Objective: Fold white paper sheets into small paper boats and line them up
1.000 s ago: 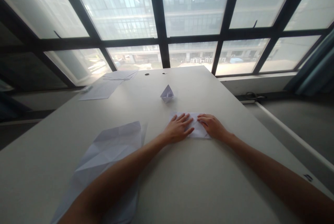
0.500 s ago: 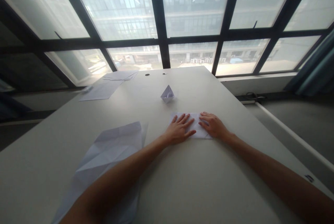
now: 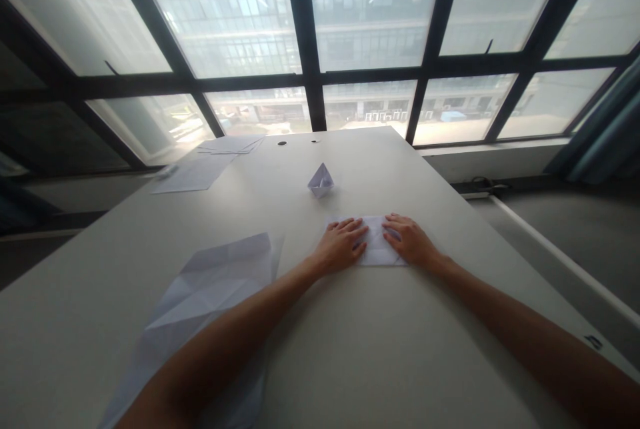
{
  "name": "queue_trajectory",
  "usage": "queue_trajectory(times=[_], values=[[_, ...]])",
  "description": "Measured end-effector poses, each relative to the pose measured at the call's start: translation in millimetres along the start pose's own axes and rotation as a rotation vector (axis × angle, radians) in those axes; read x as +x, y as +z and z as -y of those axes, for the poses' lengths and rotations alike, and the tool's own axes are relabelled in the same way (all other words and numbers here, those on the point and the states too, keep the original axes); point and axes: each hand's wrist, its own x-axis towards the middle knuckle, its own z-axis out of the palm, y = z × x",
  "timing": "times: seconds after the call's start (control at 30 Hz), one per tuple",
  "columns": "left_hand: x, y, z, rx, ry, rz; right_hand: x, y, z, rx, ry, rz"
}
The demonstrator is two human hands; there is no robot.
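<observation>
A folded white sheet of paper (image 3: 376,250) lies flat on the white table, partly covered by both hands. My left hand (image 3: 343,243) rests palm down over its left part, fingers stretched out toward the right and holding nothing. On the right part lies my right hand (image 3: 407,237), its fingers extended and lightly bent, pressing on the paper. Beyond the hands a small folded paper boat (image 3: 321,182) stands upright. Under and beside my left forearm is a large creased sheet of paper (image 3: 220,282), partly hidden by the arm.
Several flat sheets of paper (image 3: 200,169) lie at the far left of the table (image 3: 390,349). Two small holes are near its far edge. Large windows (image 3: 370,15) rise behind. A white bar (image 3: 560,249) runs along the floor on the right.
My left hand has slid slightly left over the folded paper, and its fingers have drawn closer together. My right hand and the boat have hardly moved.
</observation>
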Motion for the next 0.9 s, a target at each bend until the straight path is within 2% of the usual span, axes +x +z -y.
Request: queue_trajectory(times=[0.17, 0.33, 0.43, 0.7, 0.9], values=[[-1.6, 3.8, 2.6, -0.017, 0.065, 0.039, -1.6, 2.3, -0.1, -0.059, 0.029, -0.017], [-0.7, 5.1, 3.9, -0.043, 0.074, 0.074, -5.4, 9.5, -1.7, -0.183, 0.220, -0.143], [-0.5, 5.2, 3.9, -0.041, 0.077, 0.079, -5.8, 11.3, -3.1, -0.186, 0.284, -0.147], [-0.7, 5.2, 3.6, -0.034, 0.082, 0.068, -0.9, 4.9, -0.6, -0.056, 0.204, -0.136], [-1.2, 6.9, 4.5, -0.049, 0.078, 0.059, 2.4, -2.7, 8.0, 0.084, 0.115, -0.262]])
